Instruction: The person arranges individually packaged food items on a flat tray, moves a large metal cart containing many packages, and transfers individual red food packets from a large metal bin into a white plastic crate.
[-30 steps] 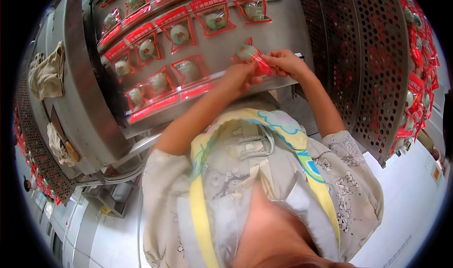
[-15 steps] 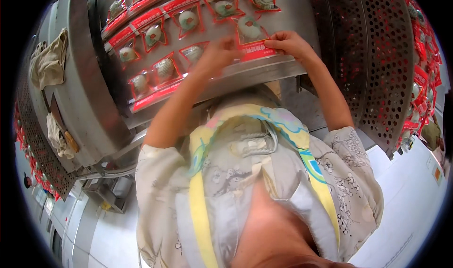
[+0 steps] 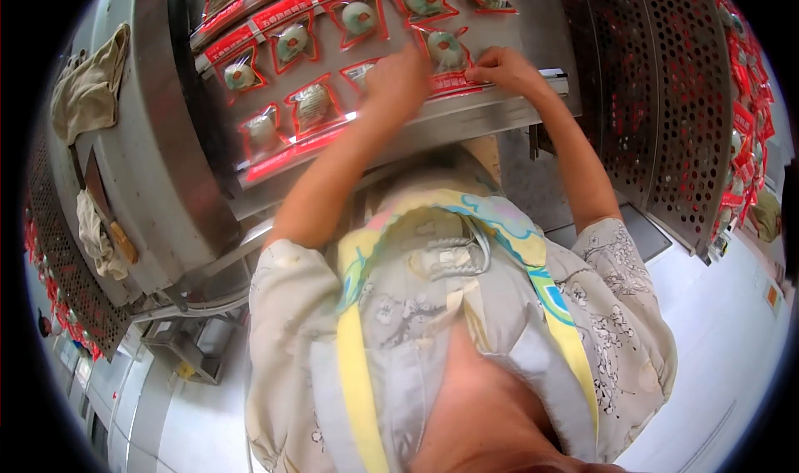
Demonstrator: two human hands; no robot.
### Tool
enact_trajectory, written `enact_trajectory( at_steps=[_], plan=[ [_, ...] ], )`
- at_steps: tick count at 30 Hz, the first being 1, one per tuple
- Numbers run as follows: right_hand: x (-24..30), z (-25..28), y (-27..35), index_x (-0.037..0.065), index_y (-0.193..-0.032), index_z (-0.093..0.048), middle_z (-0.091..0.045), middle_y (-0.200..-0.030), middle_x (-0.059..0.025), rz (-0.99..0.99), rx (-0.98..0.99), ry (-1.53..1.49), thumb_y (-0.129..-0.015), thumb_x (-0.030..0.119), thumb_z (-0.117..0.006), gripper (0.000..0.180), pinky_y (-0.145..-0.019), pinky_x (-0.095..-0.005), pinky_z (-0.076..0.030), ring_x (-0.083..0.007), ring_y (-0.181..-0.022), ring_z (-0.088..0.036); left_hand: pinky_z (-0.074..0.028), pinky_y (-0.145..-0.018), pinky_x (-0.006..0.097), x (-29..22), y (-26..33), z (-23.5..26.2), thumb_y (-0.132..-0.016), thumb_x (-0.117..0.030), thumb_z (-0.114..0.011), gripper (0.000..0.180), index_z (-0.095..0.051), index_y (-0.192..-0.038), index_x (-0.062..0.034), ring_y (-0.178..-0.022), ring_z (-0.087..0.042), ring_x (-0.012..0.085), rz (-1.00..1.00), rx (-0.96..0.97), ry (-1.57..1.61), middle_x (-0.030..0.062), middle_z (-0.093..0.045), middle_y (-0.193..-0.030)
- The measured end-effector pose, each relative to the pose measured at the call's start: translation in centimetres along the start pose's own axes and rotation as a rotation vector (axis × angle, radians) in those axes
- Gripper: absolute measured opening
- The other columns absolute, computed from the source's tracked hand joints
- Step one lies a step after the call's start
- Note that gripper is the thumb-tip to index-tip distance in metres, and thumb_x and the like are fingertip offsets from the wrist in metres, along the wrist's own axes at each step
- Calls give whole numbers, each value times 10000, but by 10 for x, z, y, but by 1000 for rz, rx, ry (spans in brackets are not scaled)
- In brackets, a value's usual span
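A clear pouch with a red border holds a pale green, egg-shaped item and lies at the right end of the front row on a metal bed. My right hand pinches its lower right corner between thumb and fingers. By the pouch's lower left side is my left hand, blurred, its fingertips hard to make out. It partly covers a neighbouring pouch. Further left in the same row lie two more filled pouches, one with a whitish egg shape and an end one. Their red ends rest along the front edge.
Another row of filled pouches lies behind, along a metal bar. A perforated dark metal panel stands at the right, with heaped red pouches beyond it. Cloths and a wooden-handled tool hang on the machine's left side.
My left hand has moved slightly right and up, closer to the pouch. My right hand keeps its pinch at the corner. The pouch's red end now sits along the front bar.
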State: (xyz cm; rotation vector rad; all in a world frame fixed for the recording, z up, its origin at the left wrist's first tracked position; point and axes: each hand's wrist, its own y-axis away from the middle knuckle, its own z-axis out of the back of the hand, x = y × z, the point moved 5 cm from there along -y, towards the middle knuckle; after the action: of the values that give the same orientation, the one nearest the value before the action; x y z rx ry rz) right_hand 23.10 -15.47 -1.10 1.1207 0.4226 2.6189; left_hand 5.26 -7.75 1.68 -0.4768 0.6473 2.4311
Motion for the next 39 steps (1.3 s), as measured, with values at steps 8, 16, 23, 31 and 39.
enact_trajectory(
  at_steps=[8,16,23,31,39],
  plan=[
    [-9,-5,5,11,-785,-668,-630,-672,-94,-158,-93,-88,-731,283,-696,278,-609,-304,-448,-157,-632,-579,-507,-627,446,-3,-7,4,-764,-112,-540,342,-417,-1033,60,-752,-642,349,-123,-196,34,195,-642,-772],
    [11,6,29,36,-866,-671,-638,-788,-101,-116,-350,-17,-757,279,-657,267,-662,-322,-454,-204,-726,-597,-505,-633,414,-11,23,11,-762,-160,-583,287,-489,-978,5,-793,-628,321,-183,-201,0,148,-623,-839],
    [7,-25,132,30,-877,-641,-608,-851,-98,-69,-786,-260,-779,179,-640,178,-697,-307,-452,-227,-789,-591,-470,-715,423,-48,52,-14,-747,-61,-556,361,-541,-1103,-119,-878,-566,310,-714,-129,-44,100,-558,-893],
    [2,-180,292,55,-871,-643,-598,-898,-110,-436,-696,-518,-790,217,-600,187,-739,-350,-459,-274,-874,-572,-472,-786,432,-46,65,-35,-790,-74,-501,529,-451,-1292,-235,-1020,-529,328,-854,-132,-359,137,-536,-1095],
    [34,-301,439,122,-845,-651,-616,-860,-89,-800,-925,-554,-801,295,-576,193,-682,-402,-455,-299,-836,-584,-395,-976,352,-59,49,-54,-890,-62,-463,305,-549,-1174,5,-1125,-514,308,-1176,-122,-414,183,-552,-1192]
  ],
)
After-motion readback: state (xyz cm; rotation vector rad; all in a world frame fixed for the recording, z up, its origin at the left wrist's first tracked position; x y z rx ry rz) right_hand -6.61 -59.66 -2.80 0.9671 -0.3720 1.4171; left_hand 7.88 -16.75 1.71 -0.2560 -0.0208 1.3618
